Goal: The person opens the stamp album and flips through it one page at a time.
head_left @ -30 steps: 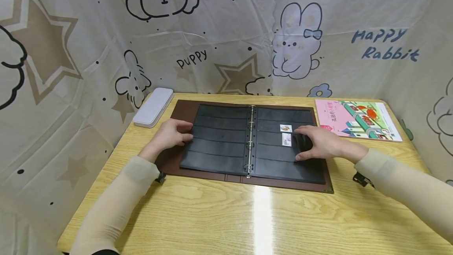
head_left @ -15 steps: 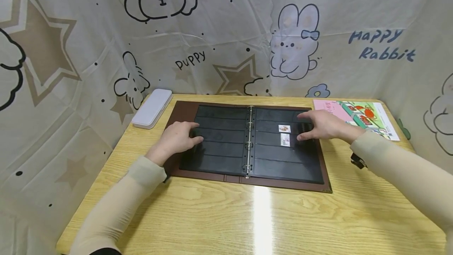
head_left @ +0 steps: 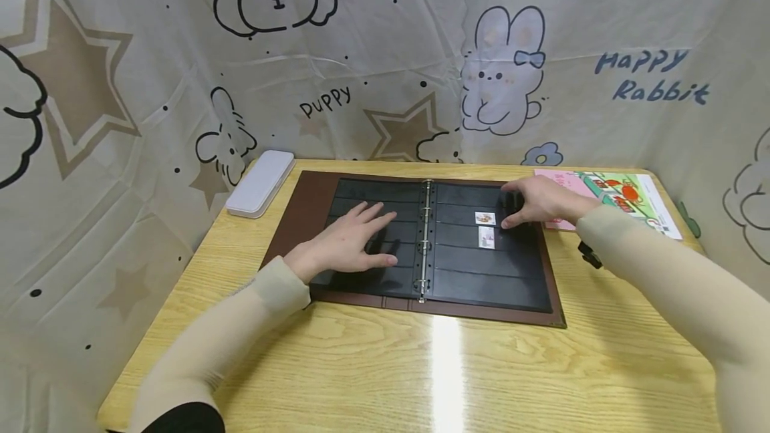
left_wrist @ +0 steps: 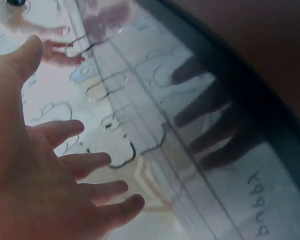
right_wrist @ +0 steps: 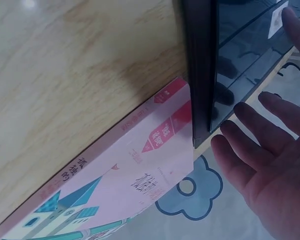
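A stamp album (head_left: 301,202) with a brown cover lies spread on the table, its black pocket pages (head_left: 492,289) joined by a metal ring spine (head_left: 424,239). On the right page sit two small stamps (head_left: 485,218), one above the other. My left hand (head_left: 339,244) hovers over the left page with fingers spread, and the glossy page mirrors them in the left wrist view. Near the upper outer part of the right page is my right hand (head_left: 544,199), fingers bent slightly and apart. In the right wrist view, nothing shows between its fingers (right_wrist: 250,127).
A pink picture booklet (head_left: 656,199) lies to the right of the album, partly behind my right hand. At the back left is a white flat case (head_left: 261,182). Patterned cloth (head_left: 385,52) walls in the wooden table (head_left: 361,373).
My left hand has moved right from the album's left edge to over the left page, its fingers spreading. The right hand has shifted up the right page, away from the lower stamp.
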